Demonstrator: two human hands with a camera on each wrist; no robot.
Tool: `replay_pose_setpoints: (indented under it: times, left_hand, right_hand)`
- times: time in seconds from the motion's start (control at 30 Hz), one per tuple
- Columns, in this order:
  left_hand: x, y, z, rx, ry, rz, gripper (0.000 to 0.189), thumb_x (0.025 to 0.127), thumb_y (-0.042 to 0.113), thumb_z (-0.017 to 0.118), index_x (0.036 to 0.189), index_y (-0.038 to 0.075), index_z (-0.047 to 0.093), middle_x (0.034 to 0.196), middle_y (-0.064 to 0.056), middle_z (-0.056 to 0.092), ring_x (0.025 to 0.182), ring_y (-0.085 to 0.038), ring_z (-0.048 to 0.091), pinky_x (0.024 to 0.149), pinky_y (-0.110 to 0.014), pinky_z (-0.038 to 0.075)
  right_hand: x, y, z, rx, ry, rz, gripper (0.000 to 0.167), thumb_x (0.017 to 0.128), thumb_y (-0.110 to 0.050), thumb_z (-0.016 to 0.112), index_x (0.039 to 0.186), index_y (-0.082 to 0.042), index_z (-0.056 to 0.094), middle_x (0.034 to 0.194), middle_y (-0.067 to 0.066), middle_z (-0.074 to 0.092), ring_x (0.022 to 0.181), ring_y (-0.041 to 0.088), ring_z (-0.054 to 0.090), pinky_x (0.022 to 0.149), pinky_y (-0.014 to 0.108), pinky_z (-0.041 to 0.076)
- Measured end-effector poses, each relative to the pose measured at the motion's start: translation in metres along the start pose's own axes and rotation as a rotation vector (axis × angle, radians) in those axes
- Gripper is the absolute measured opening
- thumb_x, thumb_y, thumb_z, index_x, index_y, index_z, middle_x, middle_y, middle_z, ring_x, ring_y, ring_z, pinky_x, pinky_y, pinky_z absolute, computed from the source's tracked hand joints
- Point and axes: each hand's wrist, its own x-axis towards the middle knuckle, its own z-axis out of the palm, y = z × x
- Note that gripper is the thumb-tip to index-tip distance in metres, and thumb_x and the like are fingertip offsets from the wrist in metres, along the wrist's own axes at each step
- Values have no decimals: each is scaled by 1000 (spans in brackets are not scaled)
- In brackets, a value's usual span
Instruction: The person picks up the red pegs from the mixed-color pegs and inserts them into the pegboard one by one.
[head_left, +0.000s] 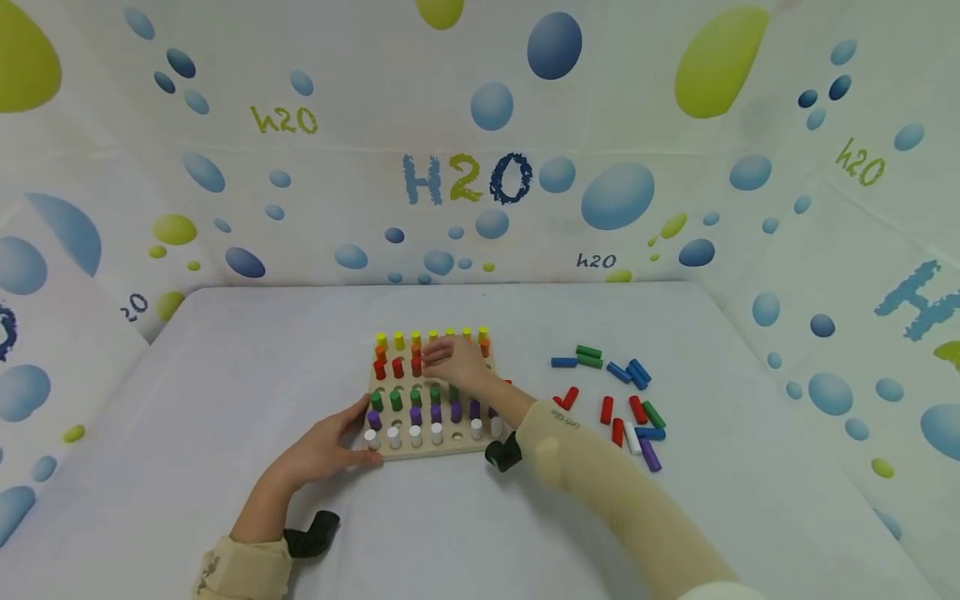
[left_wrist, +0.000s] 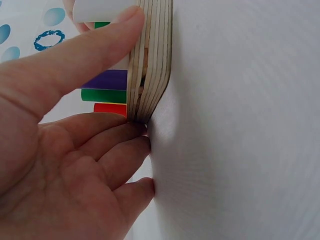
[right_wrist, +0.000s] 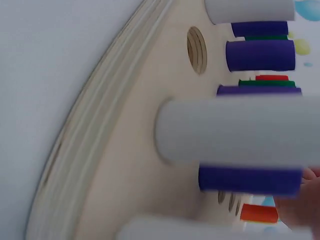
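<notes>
A wooden pegboard [head_left: 420, 452] lies on the table with rows of coloured pegs standing in it: yellow at the back, then orange, red, green, purple and white in front. My left hand [head_left: 324, 454] grips its front left corner, thumb on the front edge and fingers along the left side. In the left wrist view, the thumb [left_wrist: 75, 60] presses the layered wooden edge. My right hand [head_left: 459, 365] is above the middle of the board beside a red peg [head_left: 416, 367]. Whether its fingertips pinch a peg is hidden. The right wrist view shows white pegs [right_wrist: 240, 131] close up.
Loose pegs are scattered right of the board: blue pegs [head_left: 618, 372], green pegs [head_left: 589, 362], red pegs [head_left: 607, 409], a white peg [head_left: 632, 438] and a purple peg [head_left: 650, 455]. A white cloth [head_left: 225, 375] covers the table; a patterned backdrop [head_left: 337, 192] stands behind.
</notes>
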Motion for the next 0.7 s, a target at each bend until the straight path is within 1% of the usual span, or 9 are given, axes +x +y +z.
replay_pose_setpoints:
  times: [0.07, 0.17, 0.3, 0.4, 0.53, 0.7]
  left_hand:
    - [0, 1, -1, 7, 4, -3, 102, 72, 39, 76, 146, 2, 15, 147, -24, 20, 134, -42, 14, 104, -58, 19]
    - [-1, 1, -1, 13, 7, -1, 102, 73, 38, 75, 146, 2, 15, 146, -25, 19, 134, -42, 14, 104, -58, 18]
    - [0, 1, -1, 4, 7, 9, 101, 73, 37, 76, 146, 2, 15, 147, -25, 19, 134, -42, 13, 104, -58, 18]
    - [1, 1, 0, 0, 4, 8, 101, 73, 37, 76, 146, 3, 15, 147, -24, 20, 134, -41, 14, 104, -58, 18]
    - [0, 1, 1, -1, 2, 6, 101, 73, 37, 76, 146, 3, 15, 147, -24, 20, 134, -41, 14, 104, -58, 18]
    - [-1, 1, 1, 3, 7, 9, 101, 73, 37, 75, 145, 2, 15, 146, -24, 20, 134, -42, 14, 104, -58, 18]
  right_hand:
    - [-3, 0, -6, -4, -20, -15, 25, 80, -4, 69, 105, 1, 65, 97, 10, 67, 88, 19, 64, 72, 23, 53]
    - [-7, -1, -17, -39, -42, -38, 24, 81, -8, 69, 104, 0, 66, 98, 8, 68, 88, 17, 64, 73, 23, 52]
    - [-13, 0, -34, -74, -47, -53, 23, 81, -13, 70, 102, -3, 67, 97, 5, 68, 89, 14, 64, 77, 22, 51]
    - [-19, 2, -48, -90, -54, -87, 24, 81, -14, 71, 101, -3, 68, 97, 5, 69, 89, 14, 64, 78, 23, 51]
    - [-28, 9, -68, -113, -75, -151, 25, 81, -14, 70, 101, -1, 67, 97, 7, 68, 89, 15, 64, 79, 24, 51]
    - [-43, 21, -94, -123, -84, -173, 25, 82, -13, 69, 102, 1, 66, 99, 10, 67, 91, 18, 64, 80, 25, 51]
